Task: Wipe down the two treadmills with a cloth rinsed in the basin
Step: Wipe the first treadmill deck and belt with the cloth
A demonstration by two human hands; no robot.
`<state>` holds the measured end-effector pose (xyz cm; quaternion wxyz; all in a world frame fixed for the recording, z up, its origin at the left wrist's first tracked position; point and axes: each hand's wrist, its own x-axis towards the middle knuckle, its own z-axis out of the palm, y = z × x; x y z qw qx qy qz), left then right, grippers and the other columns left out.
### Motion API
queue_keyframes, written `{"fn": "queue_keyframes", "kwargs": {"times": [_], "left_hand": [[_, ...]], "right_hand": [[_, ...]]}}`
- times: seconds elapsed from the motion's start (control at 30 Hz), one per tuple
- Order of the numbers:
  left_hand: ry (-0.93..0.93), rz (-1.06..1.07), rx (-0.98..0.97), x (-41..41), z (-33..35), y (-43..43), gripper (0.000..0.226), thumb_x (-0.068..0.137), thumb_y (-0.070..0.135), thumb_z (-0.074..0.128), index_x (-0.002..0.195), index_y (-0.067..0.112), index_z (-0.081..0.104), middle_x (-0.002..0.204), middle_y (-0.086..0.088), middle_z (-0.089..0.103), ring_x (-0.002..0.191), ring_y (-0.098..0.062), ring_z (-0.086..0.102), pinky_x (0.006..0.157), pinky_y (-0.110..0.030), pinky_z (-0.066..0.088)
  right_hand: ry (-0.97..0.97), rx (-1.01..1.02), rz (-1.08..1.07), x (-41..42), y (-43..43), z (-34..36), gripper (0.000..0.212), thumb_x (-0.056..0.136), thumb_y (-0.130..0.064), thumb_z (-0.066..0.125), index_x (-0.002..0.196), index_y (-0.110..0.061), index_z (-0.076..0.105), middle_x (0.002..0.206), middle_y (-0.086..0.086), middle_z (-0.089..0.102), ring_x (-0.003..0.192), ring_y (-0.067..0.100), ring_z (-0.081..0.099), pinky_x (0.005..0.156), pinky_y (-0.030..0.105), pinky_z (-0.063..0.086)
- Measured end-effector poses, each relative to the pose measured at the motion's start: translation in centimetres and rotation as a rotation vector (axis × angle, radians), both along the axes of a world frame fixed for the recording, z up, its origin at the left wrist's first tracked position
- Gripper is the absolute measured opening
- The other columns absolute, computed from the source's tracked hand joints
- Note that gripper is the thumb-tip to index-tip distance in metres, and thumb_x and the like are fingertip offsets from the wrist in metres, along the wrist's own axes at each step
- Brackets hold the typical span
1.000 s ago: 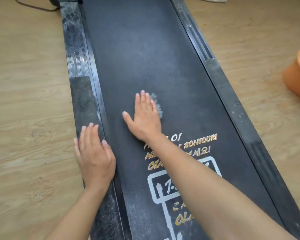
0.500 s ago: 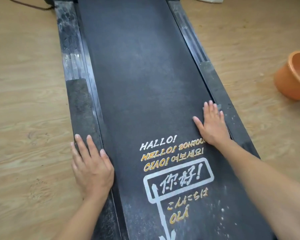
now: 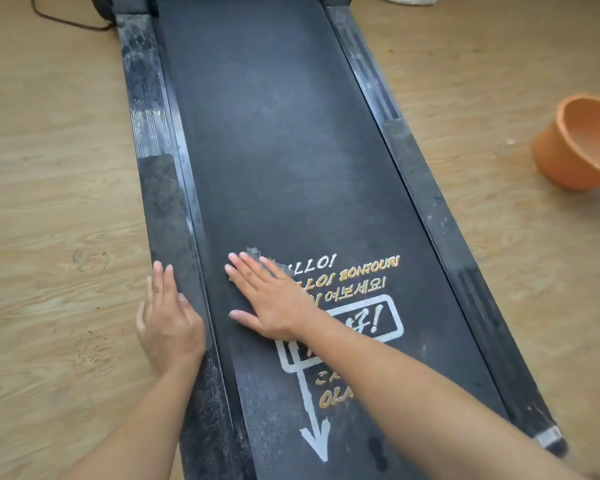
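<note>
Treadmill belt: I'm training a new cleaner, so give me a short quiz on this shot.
1. True or false: the right hand presses the cloth flat on the belt.
2. The left hand rests on: A) the left side rail, B) the belt, C) the cloth.
3. Fill in: the orange basin stands on the floor on the person's ___ side.
Key: 1 true; 2 A; 3 right.

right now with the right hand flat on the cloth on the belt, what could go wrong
The cloth is only pressed under the flat right hand, not gripped, so it may bunch or slip out. The left hand leans on the dusty side rail beside the belt; if the belt shifts, fingers could get nipped. Dust near the arrow may just smear.
</note>
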<state>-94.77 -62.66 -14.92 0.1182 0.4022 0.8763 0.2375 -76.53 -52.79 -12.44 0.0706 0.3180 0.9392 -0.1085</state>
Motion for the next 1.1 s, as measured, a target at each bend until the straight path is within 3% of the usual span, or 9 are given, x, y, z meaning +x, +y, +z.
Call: {"fn": "queue_keyframes", "kwargs": {"times": [0.1,0.17,0.23,0.4,0.63,0.8,0.87,1.0,1.1], "left_hand": [[-0.005,-0.015,-0.003,0.2,0.1,0.6,0.058,0.105,0.012,0.044,0.162,0.016,0.038,0.174,0.004,0.025,0.161,-0.021,0.024,0.122,-0.053,0.029],[-0.005,-0.023,-0.005,0.3,-0.2,0.6,0.058,0.105,0.017,0.042,0.162,0.017,0.037,0.175,0.005,0.023,0.161,-0.021,0.024,0.12,-0.054,0.03],[-0.027,-0.001,0.002,0.3,-0.3,0.7,0.059,0.105,0.014,0.047,0.163,0.018,0.036,0.175,0.007,0.021,0.16,-0.02,0.025,0.118,-0.056,0.033],[-0.012,-0.013,0.031,0.6,-0.2,0.7,0.061,0.102,0.022,0.043,0.162,0.018,0.038,0.175,0.006,0.022,0.16,-0.02,0.027,0.113,-0.052,0.038],[-0.005,-0.002,0.108,0.1,-1.1,0.3,0.068,0.095,-0.001,0.046,0.161,0.018,0.042,0.173,0.006,0.028,0.159,-0.019,0.029,0.116,-0.048,0.037],[0.023,-0.03,0.111,0.0,-1.1,0.1,0.067,0.092,0.006,0.038,0.159,0.014,0.045,0.172,0.001,0.032,0.157,-0.025,0.034,0.115,-0.051,0.042],[0.014,-0.022,0.104,0.3,-0.9,0.0,0.068,0.091,0.009,0.036,0.159,0.015,0.045,0.172,0.001,0.032,0.157,-0.024,0.033,0.112,-0.051,0.044],[0.024,-0.01,0.103,0.4,-0.9,0.5,0.069,0.09,0.008,0.036,0.159,0.015,0.045,0.172,0.002,0.032,0.158,-0.022,0.033,0.111,-0.05,0.045],[0.025,-0.002,0.112,0.4,-0.9,0.6,0.069,0.091,0.007,0.035,0.159,0.015,0.045,0.172,0.003,0.032,0.158,-0.021,0.032,0.114,-0.045,0.043]], "right_hand": [[-0.037,0.014,-0.288,9.4,5.1,0.3,0.085,0.105,-0.07,0.023,0.168,-0.018,0.002,0.176,0.001,-0.01,0.161,0.016,-0.013,0.131,0.048,0.007],[-0.109,-0.004,-0.577,17.1,8.2,1.0,0.091,0.101,-0.076,0.014,0.168,-0.018,-0.003,0.175,0.002,-0.013,0.161,0.016,-0.016,0.131,0.048,0.005],[-0.159,-0.037,-0.699,22.3,9.6,1.4,0.099,0.095,-0.082,0.004,0.168,-0.014,-0.003,0.175,0.006,-0.012,0.161,0.019,-0.013,0.131,0.048,0.007],[-0.068,-0.031,-0.909,16.6,7.9,0.5,0.107,0.094,-0.085,0.006,0.166,-0.005,0.0,0.175,0.013,-0.011,0.162,0.024,-0.012,0.131,0.05,0.0],[0.117,-0.064,-0.497,-6.2,-1.6,-0.7,0.085,0.105,-0.065,0.014,0.167,-0.008,0.003,0.175,0.01,-0.009,0.161,0.02,-0.015,0.131,0.047,-0.003],[0.061,-0.071,-0.061,0.9,-2.5,-0.3,0.085,0.105,-0.069,0.025,0.168,-0.014,0.008,0.176,0.002,-0.003,0.162,0.015,-0.009,0.13,0.047,0.008],[0.001,-0.017,-0.208,8.3,1.3,-0.3,0.087,0.104,-0.072,0.022,0.169,-0.018,0.003,0.176,-0.001,-0.008,0.161,0.014,-0.012,0.13,0.049,0.01],[-0.1,-0.075,-0.784,22.6,7.8,1.5,0.094,0.098,-0.078,0.007,0.168,-0.016,-0.005,0.175,0.0,-0.015,0.161,0.014,-0.015,0.131,0.051,0.01],[-0.059,-0.073,-0.913,22.2,6.7,0.5,0.099,0.098,-0.078,0.008,0.167,-0.008,-0.001,0.175,0.008,-0.01,0.162,0.021,-0.01,0.131,0.052,0.006]]}}
